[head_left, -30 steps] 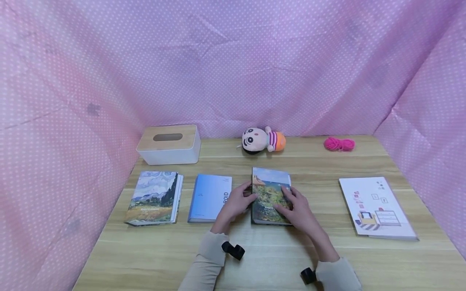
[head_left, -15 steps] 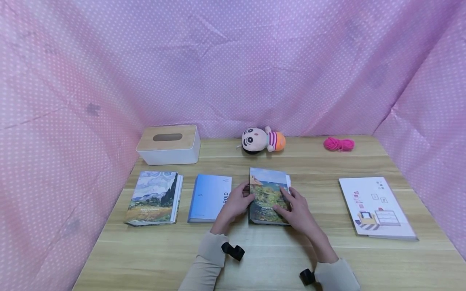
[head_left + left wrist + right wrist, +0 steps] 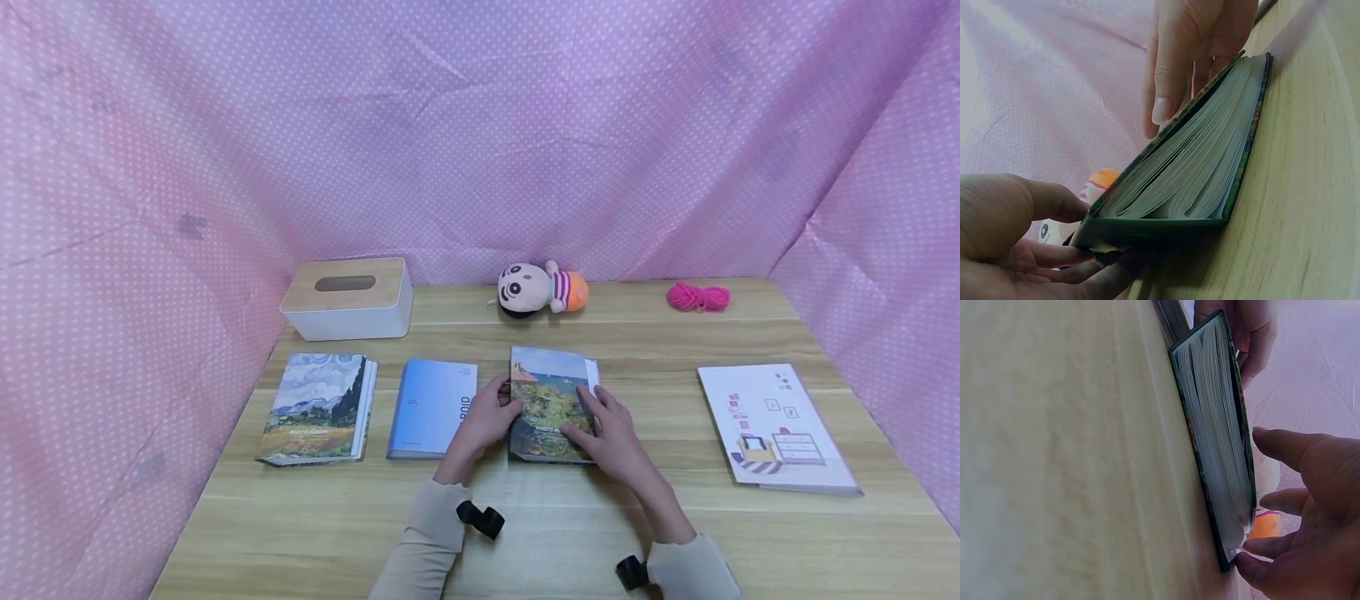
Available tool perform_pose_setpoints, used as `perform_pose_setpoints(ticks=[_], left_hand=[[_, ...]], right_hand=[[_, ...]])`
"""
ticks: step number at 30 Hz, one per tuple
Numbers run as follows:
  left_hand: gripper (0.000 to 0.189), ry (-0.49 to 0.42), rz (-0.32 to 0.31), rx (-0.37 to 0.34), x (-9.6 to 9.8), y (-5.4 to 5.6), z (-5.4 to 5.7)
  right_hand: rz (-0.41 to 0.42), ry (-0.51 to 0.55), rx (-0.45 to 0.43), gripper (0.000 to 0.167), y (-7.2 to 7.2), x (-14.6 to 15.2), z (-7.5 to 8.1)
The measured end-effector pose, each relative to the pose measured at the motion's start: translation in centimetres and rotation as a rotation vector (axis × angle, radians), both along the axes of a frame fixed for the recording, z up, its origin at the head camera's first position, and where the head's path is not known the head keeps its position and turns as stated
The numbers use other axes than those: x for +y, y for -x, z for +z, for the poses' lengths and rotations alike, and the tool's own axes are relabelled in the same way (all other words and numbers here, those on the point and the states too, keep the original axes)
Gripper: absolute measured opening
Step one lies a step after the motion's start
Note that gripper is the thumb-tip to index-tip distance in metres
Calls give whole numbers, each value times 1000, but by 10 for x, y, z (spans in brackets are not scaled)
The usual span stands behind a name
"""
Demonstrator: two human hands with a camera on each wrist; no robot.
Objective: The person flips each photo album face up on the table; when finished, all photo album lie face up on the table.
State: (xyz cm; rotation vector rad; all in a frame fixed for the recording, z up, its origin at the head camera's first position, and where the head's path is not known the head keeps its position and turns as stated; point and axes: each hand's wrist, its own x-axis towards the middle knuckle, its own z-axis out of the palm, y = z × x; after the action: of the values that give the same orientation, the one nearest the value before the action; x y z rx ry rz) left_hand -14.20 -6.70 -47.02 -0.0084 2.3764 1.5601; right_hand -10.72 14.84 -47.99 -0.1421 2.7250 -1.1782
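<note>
A photo album with a green garden cover lies on the table between both hands. My left hand holds its spine side, thumb at the cover's edge and fingers along the dark green spine. From the other side my right hand holds the album, its thumb on the cover and other fingers at the page-edge side. In the left wrist view the pages fan out and the upper cover slants above the lower one. How far the fingers reach underneath is hidden.
A blue book lies just left of the left hand, with another photo album beyond it. To the right is a white book. Behind stand a tissue box, a plush doll and pink yarn.
The album's cover and spine have shifted slightly left, showing more white page edge at the right. The left hand has moved a little left with it; the right hand has barely moved.
</note>
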Motion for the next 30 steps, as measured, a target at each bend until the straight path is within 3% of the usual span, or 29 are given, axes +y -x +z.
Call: perform_pose_setpoints(ticks=[11,14,18,21,25,30], left_hand=[[62,54,53,11,3,-3,8],[65,129,61,79,6,-6,14],[63,255,80,237,12,-11,25],[61,294,91,341,19,-12,35],[58,279,76,413,33,-11,41],[56,250,27,418,55,-7,39]], right_hand=[[-3,22,-8,80,-1,2,2],[0,61,-8,79,0,5,5],[-3,122,22,76,0,15,10],[-12,137,72,73,1,25,12],[-44,126,135,70,0,44,16],[-99,94,131,72,-6,78,24]])
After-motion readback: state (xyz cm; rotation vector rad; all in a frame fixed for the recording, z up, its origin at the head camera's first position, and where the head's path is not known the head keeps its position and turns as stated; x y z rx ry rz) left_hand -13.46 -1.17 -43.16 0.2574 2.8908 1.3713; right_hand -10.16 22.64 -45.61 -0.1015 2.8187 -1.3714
